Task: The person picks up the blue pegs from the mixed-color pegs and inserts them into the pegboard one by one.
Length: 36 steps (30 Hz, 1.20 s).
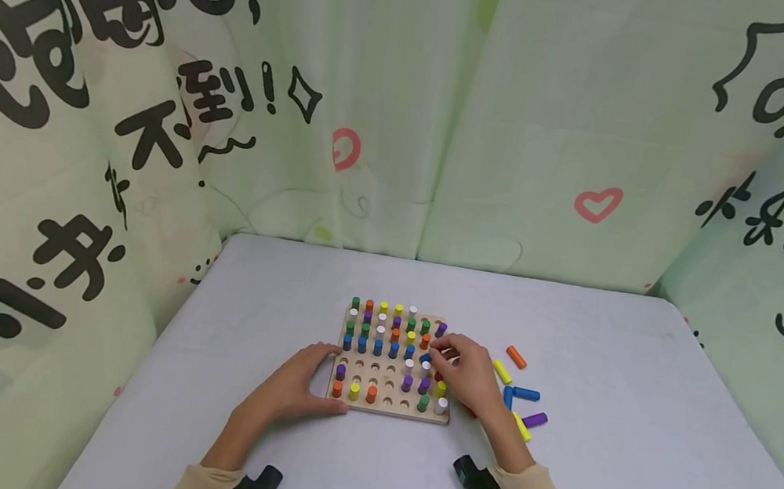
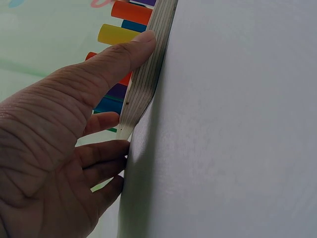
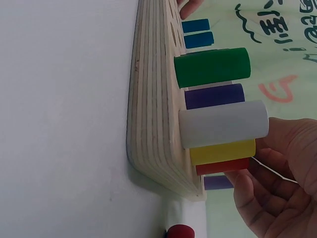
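Observation:
A wooden pegboard (image 1: 377, 403) lies on the table, with rows of colored pegs upright in it and some bare holes toward the near side. At its near left corner my left hand (image 1: 296, 385) holds the edge, thumb on the near side and fingers along the left side. In the left wrist view, the thumb (image 2: 136, 47) presses the layered wooden edge. My right hand (image 1: 461, 369) is over the board's right side, pinching a blue peg (image 1: 425, 358) at the end of the blue row. Standing pegs, including a white peg (image 3: 223, 124), partly hide its fingers in the right wrist view.
To the right of the board lie several loose pegs, among them an orange peg (image 1: 516, 357), a blue peg (image 1: 526, 394) and a purple peg (image 1: 535, 420). A red peg (image 3: 180, 231) lies near the board's edge. A printed curtain (image 1: 516, 130) surrounds the white table (image 1: 630, 425).

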Tool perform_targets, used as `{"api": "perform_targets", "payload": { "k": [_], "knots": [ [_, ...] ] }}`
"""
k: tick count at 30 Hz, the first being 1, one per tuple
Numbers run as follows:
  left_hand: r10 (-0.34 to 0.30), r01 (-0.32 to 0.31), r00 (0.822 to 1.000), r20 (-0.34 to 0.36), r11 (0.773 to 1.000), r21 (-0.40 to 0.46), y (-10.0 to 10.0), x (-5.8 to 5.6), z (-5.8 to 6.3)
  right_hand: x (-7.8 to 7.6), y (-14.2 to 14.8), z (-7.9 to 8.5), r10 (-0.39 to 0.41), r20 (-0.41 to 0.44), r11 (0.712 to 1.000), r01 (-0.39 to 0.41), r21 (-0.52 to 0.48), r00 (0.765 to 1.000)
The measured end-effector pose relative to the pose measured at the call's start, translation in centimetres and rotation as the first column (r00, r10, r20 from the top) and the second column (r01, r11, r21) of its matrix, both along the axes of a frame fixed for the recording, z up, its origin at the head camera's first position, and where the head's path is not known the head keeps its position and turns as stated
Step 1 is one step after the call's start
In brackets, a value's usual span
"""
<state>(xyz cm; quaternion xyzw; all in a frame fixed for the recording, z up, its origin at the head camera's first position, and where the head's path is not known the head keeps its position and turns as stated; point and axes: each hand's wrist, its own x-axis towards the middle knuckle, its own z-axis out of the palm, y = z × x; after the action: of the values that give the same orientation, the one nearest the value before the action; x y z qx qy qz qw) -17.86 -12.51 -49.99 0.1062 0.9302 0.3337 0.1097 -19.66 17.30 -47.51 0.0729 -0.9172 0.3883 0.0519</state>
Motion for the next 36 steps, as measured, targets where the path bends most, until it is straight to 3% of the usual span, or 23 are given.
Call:
{"api": "perform_targets", "payload": {
  "k": [17,31,36],
  "knots": [
    [-0.003,0.003,1.0,-0.006,1.0,-0.008,0.0,0.1,-0.1,0.2,-0.5,0.6,-0.011,0.009,1.0,0.011,-0.003,1.0],
    [-0.016,0.016,1.0,-0.011,1.0,-0.018,0.0,0.0,0.2,1.5,0.8,0.6,-0.038,-0.06,0.999,0.038,0.005,0.997],
    [-0.022,0.021,1.0,-0.012,1.0,-0.019,0.0,0.0,0.2,1.9,1.4,0.4,-0.043,-0.049,0.999,0.044,0.017,0.998]
  ]
}}
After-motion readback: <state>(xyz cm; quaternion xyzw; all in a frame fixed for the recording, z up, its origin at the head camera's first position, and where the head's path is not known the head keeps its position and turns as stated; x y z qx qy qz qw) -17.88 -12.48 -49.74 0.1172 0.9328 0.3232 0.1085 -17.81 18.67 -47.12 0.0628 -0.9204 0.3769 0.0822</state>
